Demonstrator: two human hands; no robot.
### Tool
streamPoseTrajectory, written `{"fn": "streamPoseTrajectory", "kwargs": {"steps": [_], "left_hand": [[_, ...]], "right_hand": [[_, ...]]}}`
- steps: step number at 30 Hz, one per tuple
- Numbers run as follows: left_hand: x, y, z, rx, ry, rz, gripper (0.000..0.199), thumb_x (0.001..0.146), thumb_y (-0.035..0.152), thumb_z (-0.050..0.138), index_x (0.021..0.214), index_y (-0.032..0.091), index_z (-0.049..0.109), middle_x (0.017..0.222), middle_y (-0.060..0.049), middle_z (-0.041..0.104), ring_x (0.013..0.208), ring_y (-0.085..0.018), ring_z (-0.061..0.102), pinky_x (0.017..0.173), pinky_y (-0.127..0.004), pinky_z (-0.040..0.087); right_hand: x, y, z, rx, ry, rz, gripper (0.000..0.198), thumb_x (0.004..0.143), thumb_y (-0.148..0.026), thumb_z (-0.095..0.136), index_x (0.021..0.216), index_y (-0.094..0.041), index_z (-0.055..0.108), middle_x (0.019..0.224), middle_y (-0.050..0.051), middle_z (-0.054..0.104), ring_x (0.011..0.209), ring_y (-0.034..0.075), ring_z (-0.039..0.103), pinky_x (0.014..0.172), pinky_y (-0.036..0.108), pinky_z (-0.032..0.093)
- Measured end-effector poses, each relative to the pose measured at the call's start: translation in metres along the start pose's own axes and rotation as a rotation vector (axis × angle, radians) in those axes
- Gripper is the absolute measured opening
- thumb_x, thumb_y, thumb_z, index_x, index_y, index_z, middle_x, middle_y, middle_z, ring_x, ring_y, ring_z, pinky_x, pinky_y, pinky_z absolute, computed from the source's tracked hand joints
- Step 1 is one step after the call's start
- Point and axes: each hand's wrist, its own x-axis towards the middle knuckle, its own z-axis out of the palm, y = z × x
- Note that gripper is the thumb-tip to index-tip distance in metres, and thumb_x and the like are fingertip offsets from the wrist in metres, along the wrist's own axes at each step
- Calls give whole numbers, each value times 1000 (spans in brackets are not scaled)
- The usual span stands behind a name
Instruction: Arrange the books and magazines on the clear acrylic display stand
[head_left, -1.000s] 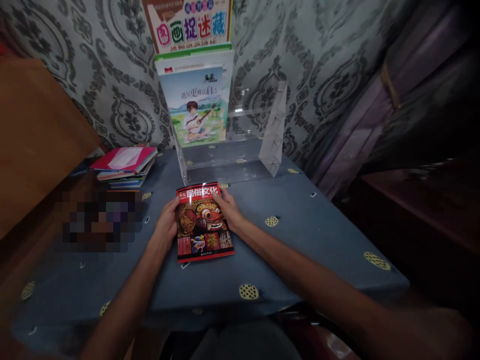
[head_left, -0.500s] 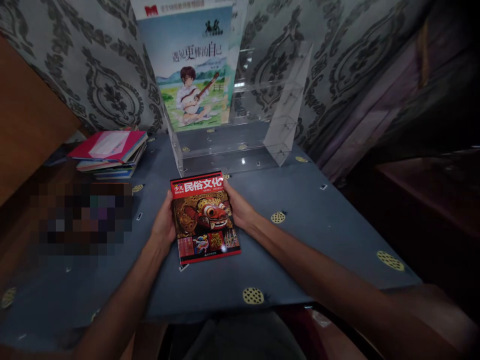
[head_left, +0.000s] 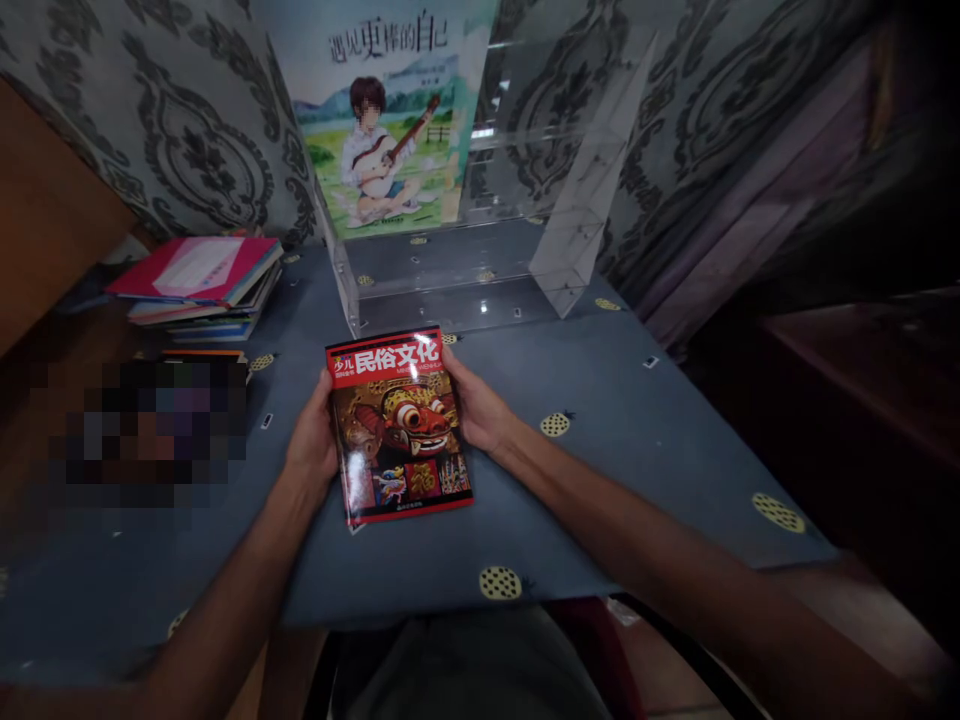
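Note:
A red and black book (head_left: 405, 425) with a carved mask on its cover is held between my two hands, face up and tilted toward me, above the table. My left hand (head_left: 313, 440) grips its left edge, and my right hand (head_left: 474, 400) grips the upper right edge. Both sets of fingers are partly hidden behind the book. Just beyond it stands a clear acrylic book stand (head_left: 574, 240). On the left side of that stand leans a book with a guitar player on its cover (head_left: 397, 150).
Several books lie in a stack (head_left: 199, 275) at the back left, a pink one on top. In front of it is a dark, pixelated item (head_left: 157, 425). A blue cloth with pineapple prints (head_left: 600, 500) covers the table. Patterned wallpaper (head_left: 202, 130) rises behind.
The view has tipped down slightly, so the stand and guitar book sit higher in the picture. The mask book is a little closer and tilted up more; both hands keep their hold.

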Motion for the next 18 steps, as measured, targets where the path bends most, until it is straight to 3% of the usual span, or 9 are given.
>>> {"fn": "streamPoseTrajectory", "kwargs": {"steps": [6,12,18], "left_hand": [[1,1,-1,38,-13,24,40,96,46,56,121,18,69,107,-9,79,112,-28,72,103,-45,56],[-4,3,5,14,30,50,35,97,44,55,113,17,71,98,-7,80,110,-27,72,104,-45,55],[-3,2,1,22,-31,59,39,93,48,59,116,19,71,103,-7,80,112,-29,71,105,-45,54]], "right_hand": [[1,2,-3,-16,7,-68,50,90,-57,64,125,-21,65,112,9,77,110,27,70,104,52,51],[1,1,-1,-23,-8,-58,53,89,-59,63,126,-21,65,112,9,77,110,27,70,105,51,50],[-1,0,0,-19,-1,-53,49,92,-58,59,124,-21,67,111,9,78,110,28,70,105,52,50]]}}
